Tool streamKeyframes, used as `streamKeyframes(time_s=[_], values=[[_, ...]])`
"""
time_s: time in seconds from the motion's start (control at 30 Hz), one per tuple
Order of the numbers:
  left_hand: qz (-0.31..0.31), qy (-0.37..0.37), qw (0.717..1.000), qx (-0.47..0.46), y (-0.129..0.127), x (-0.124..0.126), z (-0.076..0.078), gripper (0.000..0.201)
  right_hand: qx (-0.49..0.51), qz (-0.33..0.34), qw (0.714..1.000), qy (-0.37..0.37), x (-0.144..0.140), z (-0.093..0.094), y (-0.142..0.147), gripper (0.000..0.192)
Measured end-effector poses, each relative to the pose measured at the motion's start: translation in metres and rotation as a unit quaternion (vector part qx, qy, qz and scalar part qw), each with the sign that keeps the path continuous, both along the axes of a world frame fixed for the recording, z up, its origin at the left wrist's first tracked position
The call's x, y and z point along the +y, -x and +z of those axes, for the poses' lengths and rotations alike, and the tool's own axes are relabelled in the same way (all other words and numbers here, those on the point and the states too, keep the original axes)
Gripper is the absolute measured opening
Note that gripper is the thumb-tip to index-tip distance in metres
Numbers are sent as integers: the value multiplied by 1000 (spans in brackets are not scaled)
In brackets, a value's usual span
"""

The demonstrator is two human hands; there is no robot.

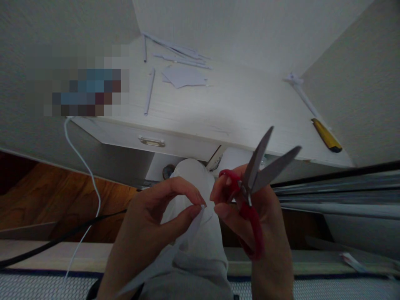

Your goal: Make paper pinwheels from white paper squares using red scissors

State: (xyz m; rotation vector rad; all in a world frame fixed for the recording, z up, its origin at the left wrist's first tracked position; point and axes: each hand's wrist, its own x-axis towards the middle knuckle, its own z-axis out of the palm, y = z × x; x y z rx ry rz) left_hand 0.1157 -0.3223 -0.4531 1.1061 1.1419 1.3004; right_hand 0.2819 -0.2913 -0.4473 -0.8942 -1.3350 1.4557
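The left hand [150, 225] pinches a thin white paper [190, 233] between thumb and finger, over the lap. The right hand [250, 225] grips red scissors [253, 183], blades wide apart, just beside the paper. Behind them stands a white bench [250, 112] with one drawer [137, 139]. On it lie several rolled paper sticks [150, 89], one flat sheet [183, 77] and one yellow knife [326, 135]. A blurred patch hides the bench's left end. Two cords [84, 166], one white and one black, cross the floor [46, 196].
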Motion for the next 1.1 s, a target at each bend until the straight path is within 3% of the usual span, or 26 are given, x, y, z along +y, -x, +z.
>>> streamKeyframes(time_s=[0.2,0.53,0.77,0.93,1.1], values=[[23,-7,999,-39,2,4,0,15,-66,-32,996,-45,-2,-15,-5,29],[19,-17,998,51,-1,-3,7,12,-223,-5,961,-164,2,-18,-2,43],[37,-45,995,87,0,-6,9,16,-251,6,939,-236,8,-17,0,45],[39,6,998,54,-1,-8,4,13,-266,-10,923,-280,8,-19,-2,49],[48,4,998,34,-2,-5,3,16,-272,-30,914,-300,6,-21,0,51]])
